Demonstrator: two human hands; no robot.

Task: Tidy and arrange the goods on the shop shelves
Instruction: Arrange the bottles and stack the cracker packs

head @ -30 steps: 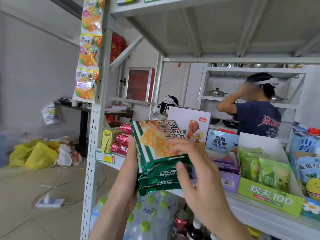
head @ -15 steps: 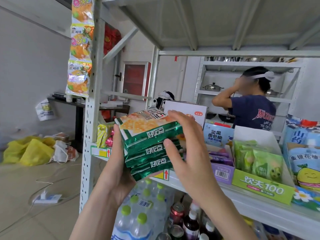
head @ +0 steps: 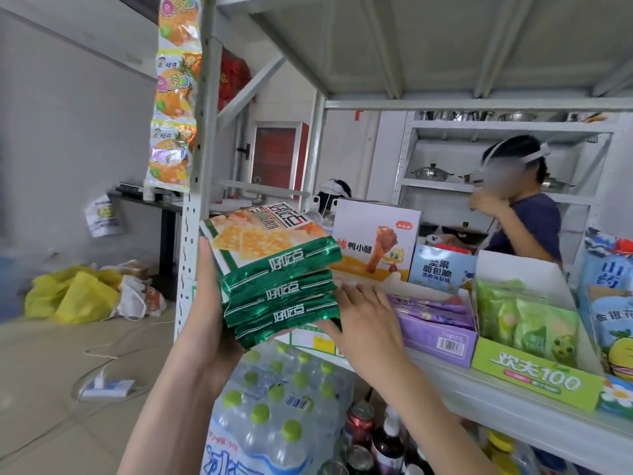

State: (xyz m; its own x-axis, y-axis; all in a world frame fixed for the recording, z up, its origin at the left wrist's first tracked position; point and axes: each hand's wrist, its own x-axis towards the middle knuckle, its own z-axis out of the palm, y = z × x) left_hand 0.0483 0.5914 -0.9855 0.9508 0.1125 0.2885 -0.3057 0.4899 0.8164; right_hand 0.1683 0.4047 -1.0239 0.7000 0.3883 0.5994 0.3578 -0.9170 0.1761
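Amid white metal shop shelving point(head: 455, 389), the stack of green cracker packets point(head: 277, 279) was held at the middle shelf's left end, cupped in the grip of the left hand point(head: 205, 303). The right hand point(head: 363, 317), fingers straight, pressed its side, likely squaring it for shelving.

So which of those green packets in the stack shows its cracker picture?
The top packet; its printed face points up, while the packets beneath show only their green edges.

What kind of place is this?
Probably a small shop: a metal shelf with snack display boxes, a water-bottle pack below, and the left hand holding a stack of cracker packs.
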